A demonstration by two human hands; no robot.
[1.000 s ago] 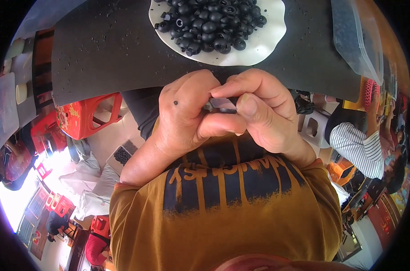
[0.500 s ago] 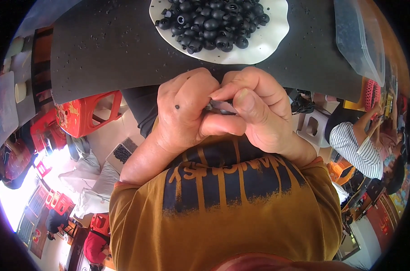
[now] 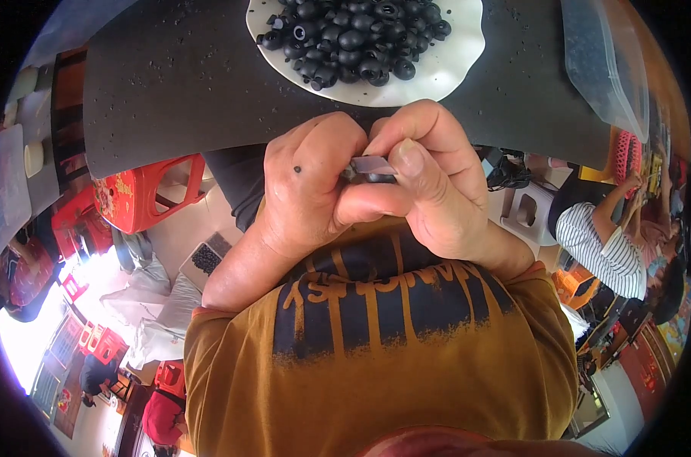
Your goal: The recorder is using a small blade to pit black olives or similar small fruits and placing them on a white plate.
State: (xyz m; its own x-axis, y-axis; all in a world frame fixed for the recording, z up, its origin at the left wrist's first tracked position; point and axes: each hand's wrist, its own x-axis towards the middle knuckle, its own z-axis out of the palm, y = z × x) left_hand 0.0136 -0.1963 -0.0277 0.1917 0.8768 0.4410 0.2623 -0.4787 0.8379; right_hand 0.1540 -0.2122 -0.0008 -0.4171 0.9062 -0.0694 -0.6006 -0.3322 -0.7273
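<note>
My two hands meet just in front of the table edge. My left hand (image 3: 303, 179) is curled into a fist, its thumb stretched toward the right hand; a short flat metal blade (image 3: 373, 164) sticks out from its fingers. My right hand (image 3: 448, 179) pinches with thumb and bent forefinger at the blade's far end. A small black piece (image 3: 382, 179) shows just beneath the blade, mostly hidden by the fingers. A black speck clings to the back of the left hand. Beyond them, a white scalloped plate (image 3: 456, 76) bears a heap of round black hollow pieces (image 3: 353, 38).
Black crumbs lie scattered over the dark table (image 3: 170, 84). A clear plastic tub (image 3: 604, 68) stands at the table's right. Red stools (image 3: 143, 194) are to the left, with white sacks (image 3: 151, 312) below them. Another person in a striped top (image 3: 600, 247) is at the right.
My right hand has shifted slightly up and left, its forefinger lifting so more of the blade shows. The left hand has hardly moved.
</note>
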